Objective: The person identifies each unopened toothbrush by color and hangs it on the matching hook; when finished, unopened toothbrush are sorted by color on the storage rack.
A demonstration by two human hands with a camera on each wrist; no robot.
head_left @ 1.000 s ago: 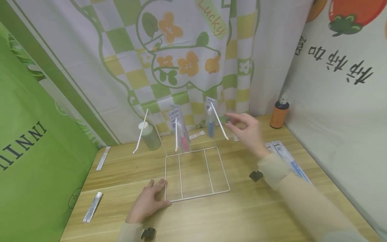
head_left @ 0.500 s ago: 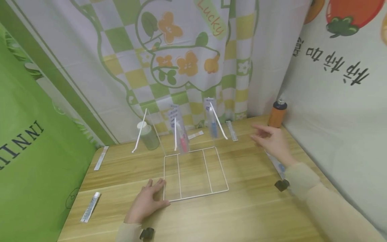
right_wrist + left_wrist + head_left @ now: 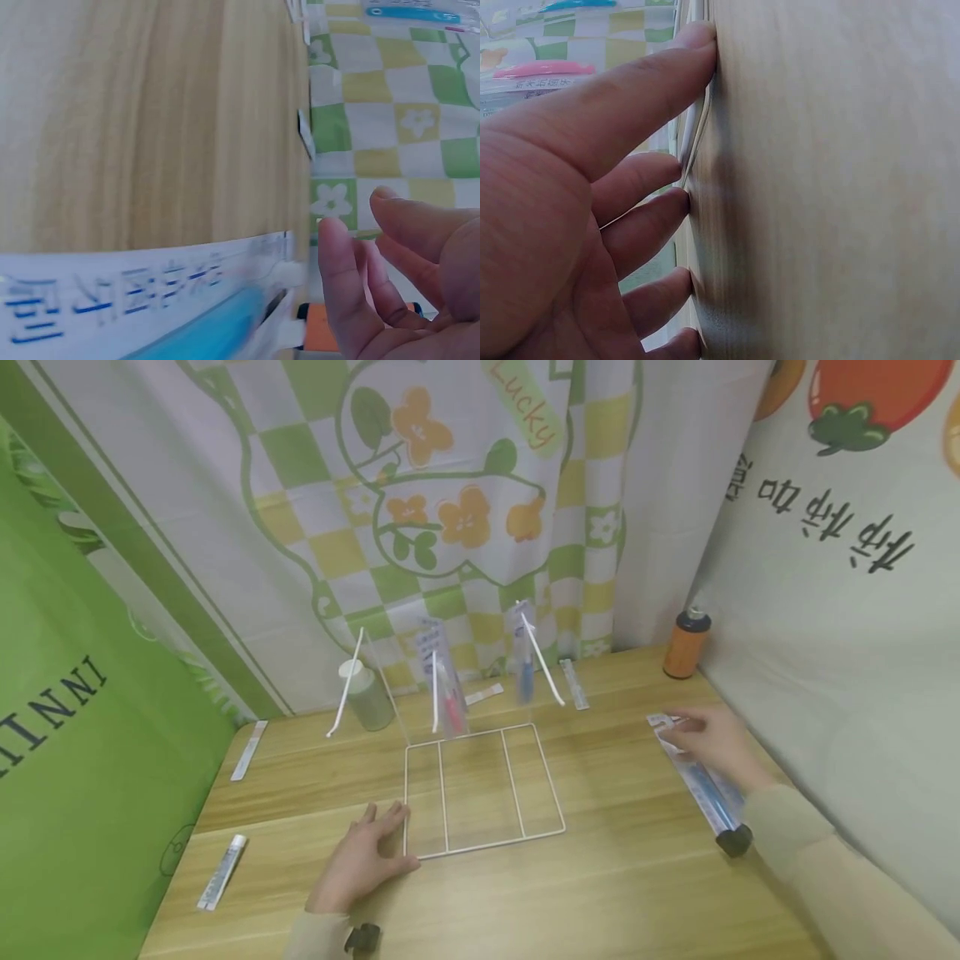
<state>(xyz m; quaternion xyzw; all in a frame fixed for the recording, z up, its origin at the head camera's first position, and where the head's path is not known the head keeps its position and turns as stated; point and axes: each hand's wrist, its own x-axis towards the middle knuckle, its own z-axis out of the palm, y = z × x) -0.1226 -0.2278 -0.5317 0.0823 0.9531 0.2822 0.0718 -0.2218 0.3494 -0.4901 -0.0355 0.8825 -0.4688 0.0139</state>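
A white wire rack stands on the table, its prongs pointing forward. On the middle prong hangs a packaged pink toothbrush; on the right one, a packaged blue toothbrush. My left hand rests at the left front corner of the rack's base, thumb on the wire and fingertips against the tabletop, as the left wrist view shows. My right hand hovers over packaged toothbrushes at the table's right side. In the right wrist view its thumb and fingers are apart, beside the toothbrush package, holding nothing.
A green bottle with a white cap stands behind the rack's left prong. An orange bottle is at the back right. A toothpaste tube lies front left. Small flat packets lie around the table's edges. Curtains enclose the table.
My right hand has moved from beside the rack's right prong to the right and then down over the packaged toothbrushes. The hanging blue toothbrush sways slightly. My left hand stays at the rack's base.
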